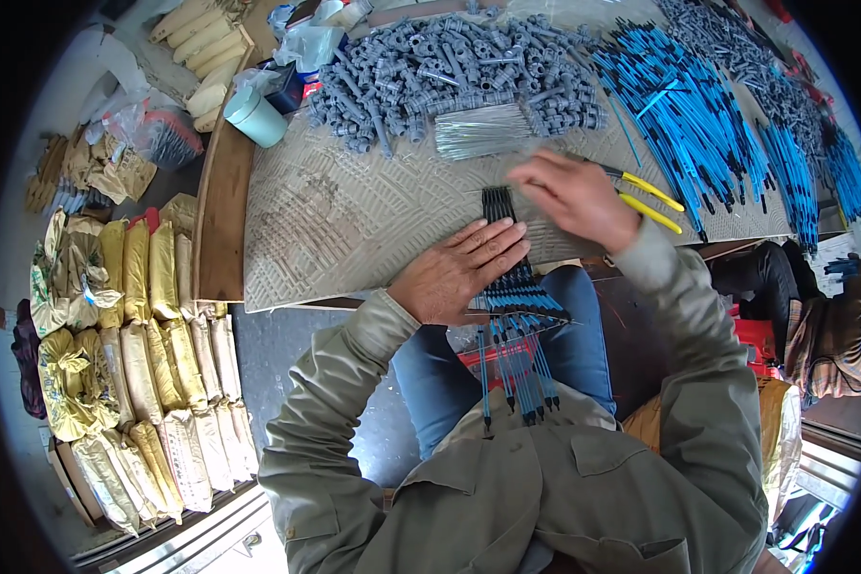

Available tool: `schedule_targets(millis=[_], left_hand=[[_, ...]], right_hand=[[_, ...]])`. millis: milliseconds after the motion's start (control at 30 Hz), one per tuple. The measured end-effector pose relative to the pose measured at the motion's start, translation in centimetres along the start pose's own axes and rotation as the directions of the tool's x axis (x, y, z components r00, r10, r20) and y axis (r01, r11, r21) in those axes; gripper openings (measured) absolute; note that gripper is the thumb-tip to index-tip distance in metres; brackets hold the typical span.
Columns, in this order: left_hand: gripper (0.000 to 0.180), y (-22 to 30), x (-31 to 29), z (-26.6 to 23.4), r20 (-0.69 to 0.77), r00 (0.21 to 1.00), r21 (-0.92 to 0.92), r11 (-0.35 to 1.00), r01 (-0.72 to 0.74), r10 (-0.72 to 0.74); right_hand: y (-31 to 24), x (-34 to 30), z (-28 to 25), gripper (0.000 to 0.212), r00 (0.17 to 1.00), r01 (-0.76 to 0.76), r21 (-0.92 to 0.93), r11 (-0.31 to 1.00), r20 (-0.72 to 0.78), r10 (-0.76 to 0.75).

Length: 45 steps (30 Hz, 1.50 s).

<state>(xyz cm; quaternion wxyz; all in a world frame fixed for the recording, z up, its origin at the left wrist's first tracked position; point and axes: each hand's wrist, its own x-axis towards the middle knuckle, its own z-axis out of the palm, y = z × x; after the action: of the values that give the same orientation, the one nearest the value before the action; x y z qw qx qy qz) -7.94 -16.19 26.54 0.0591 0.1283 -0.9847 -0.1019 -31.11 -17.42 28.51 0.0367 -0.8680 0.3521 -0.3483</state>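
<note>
My left hand lies flat, fingers stretched out, across a row of thin blue-and-black rods at the table's front edge. The rods' black ends show beyond my fingers; the rest hangs over my lap, crossed by thin wires. Just above those ends and to the right is my right hand, its fingers curled together and partly blurred. Whatever they hold, if anything, is hidden. Beside it rest pliers with yellow handles, their jaws partly covered. A stack of thin silver wires lies beyond both hands.
A big heap of grey plastic fittings covers the table's far side. Piles of blue rods lie at the right. At the left, a pale green cup stands by a wooden board. Yellowish packages are stacked beyond it.
</note>
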Motion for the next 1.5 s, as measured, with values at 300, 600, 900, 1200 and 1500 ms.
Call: schedule_targets(millis=[300,600,900,1200,1500], left_hand=[[0.091,0.2,-0.3,0.6,-0.143,0.989,-0.089,0.996,0.012,-0.025],[0.08,0.6,-0.2,2.8,-0.32,0.946,-0.123,0.992,0.019,-0.058],[0.082,0.2,-0.3,3.9,-0.317,0.946,-0.017,0.998,0.064,-0.067],[0.08,1.7,0.1,2.7,-0.343,0.926,-0.161,0.981,0.105,-0.156],[0.065,2.2,0.7,3.8,-0.411,0.823,-0.251,0.916,0.312,-0.393]], right_hand=[[-15.7,-1.6,-7.5,0.036,0.947,0.293,-0.172,0.94,0.19,-0.26],[-14.6,-2.7,-4.3,0.033,0.946,0.296,-0.54,0.788,0.283,-0.161],[-13.6,-3.6,-1.8,0.019,0.975,0.196,-0.528,0.827,0.199,-0.104],[-12.4,-1.9,-5.5,0.013,0.988,0.134,-0.347,0.928,0.118,-0.099],[-11.0,-1.4,-6.7,0.018,0.962,0.267,-0.469,0.842,0.085,-0.258]])
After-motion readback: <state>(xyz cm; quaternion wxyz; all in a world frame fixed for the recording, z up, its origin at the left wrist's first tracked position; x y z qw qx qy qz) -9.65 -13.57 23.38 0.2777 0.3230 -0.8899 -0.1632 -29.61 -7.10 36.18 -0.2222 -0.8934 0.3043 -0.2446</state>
